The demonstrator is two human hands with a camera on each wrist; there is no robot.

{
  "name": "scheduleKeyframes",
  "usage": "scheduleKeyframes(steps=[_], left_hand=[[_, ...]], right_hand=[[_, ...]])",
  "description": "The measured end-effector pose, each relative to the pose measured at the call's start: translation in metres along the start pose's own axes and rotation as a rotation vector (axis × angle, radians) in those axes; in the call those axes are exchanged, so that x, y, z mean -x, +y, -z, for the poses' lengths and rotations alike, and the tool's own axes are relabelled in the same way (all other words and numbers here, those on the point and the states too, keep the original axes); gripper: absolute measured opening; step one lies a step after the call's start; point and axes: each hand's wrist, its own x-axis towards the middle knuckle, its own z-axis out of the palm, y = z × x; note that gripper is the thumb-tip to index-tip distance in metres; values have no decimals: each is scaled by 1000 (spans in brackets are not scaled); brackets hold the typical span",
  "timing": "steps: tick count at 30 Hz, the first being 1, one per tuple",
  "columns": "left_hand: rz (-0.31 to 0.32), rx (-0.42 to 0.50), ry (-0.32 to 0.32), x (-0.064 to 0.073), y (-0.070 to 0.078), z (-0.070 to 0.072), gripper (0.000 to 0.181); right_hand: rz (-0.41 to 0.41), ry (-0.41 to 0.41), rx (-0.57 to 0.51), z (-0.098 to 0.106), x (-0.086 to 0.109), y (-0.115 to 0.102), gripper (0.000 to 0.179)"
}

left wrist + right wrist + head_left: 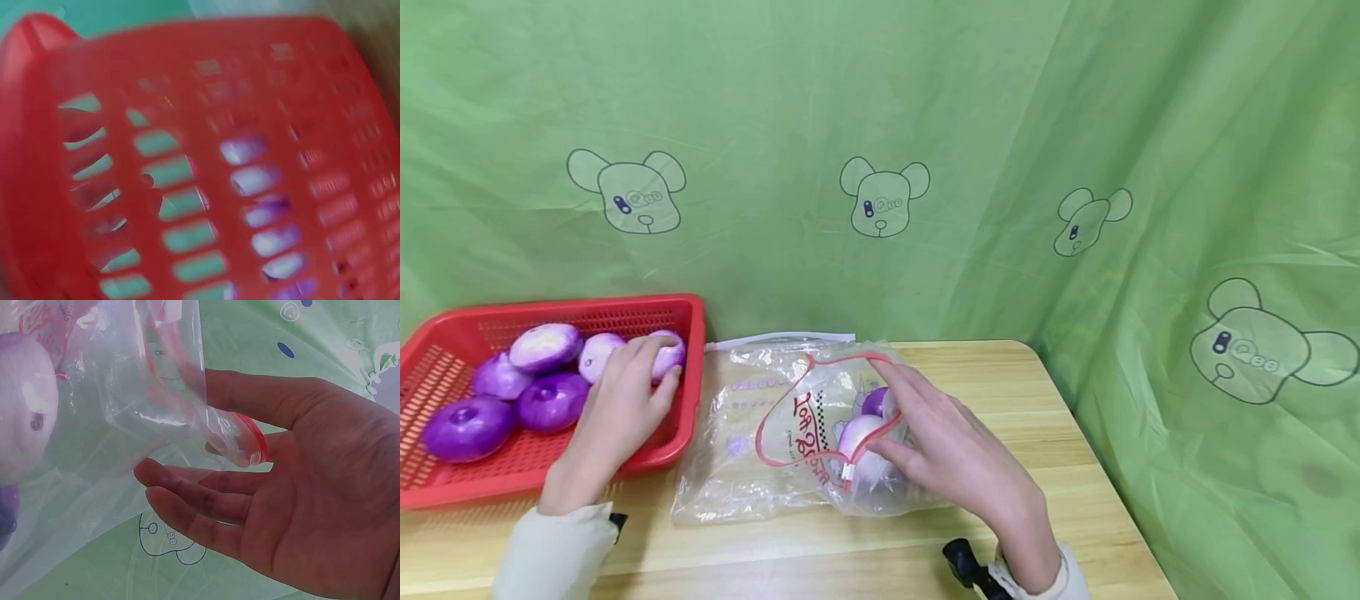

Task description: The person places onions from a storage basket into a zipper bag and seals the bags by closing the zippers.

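In the head view, my left hand (628,396) reaches into the red basket (696,375) and grips a purple onion (668,354) at its right end, fingers over the top and thumb at the near side. The left wrist view is filled by the basket's slotted wall (187,56), hiding the hand's grip. My right hand (966,446) is at the mouth of a clear zip bag (760,483) with a red rim. Its fingers and thumb are spread, with the rim between them in the right wrist view. Inside the bag lie a pale onion (28,406) and a darker purple onion (874,402).
Several other purple onions (469,427) lie in the left and middle of the basket. Basket and bag stand side by side on a wooden table (1000,375). A green curtain (760,250) hangs behind and along the right edge.
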Motion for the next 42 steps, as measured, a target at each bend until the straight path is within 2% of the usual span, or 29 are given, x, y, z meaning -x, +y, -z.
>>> scheduleKeyframes(steps=[5,7,8,11,20,23,26,30,35,39,42], left_hand=[[67,-70,89,3,-20,6,29],[91,-92,103,4,-27,6,29],[109,-103,89,5,-30,6,29],[158,-124,-6,9,-36,5,37],[240,-112,-438,13,-44,-1,63],[269,-99,-514,11,-44,1,68],[277,-94,-516,9,-43,4,68],[249,-98,-488,1,-39,3,66],[239,-123,-534,-11,-35,-1,67],[224,-146,-566,-12,-33,-6,71],[214,-160,-541,-10,-31,-9,75]], right_hand=[[2,1,3,0,-1,-1,85],[-1,-1,7,0,-1,-1,85],[-3,-3,11,0,-1,-1,85],[-5,-5,17,0,-1,-1,85],[9,-3,13,-1,-2,-1,84],[-4,-2,6,0,-2,0,86],[-21,-14,-11,0,-2,0,87],[-32,-25,-13,0,-1,1,89],[-24,-25,-6,-2,1,2,91],[-8,-28,-1,-2,2,3,91],[2,-28,10,-2,3,4,90]])
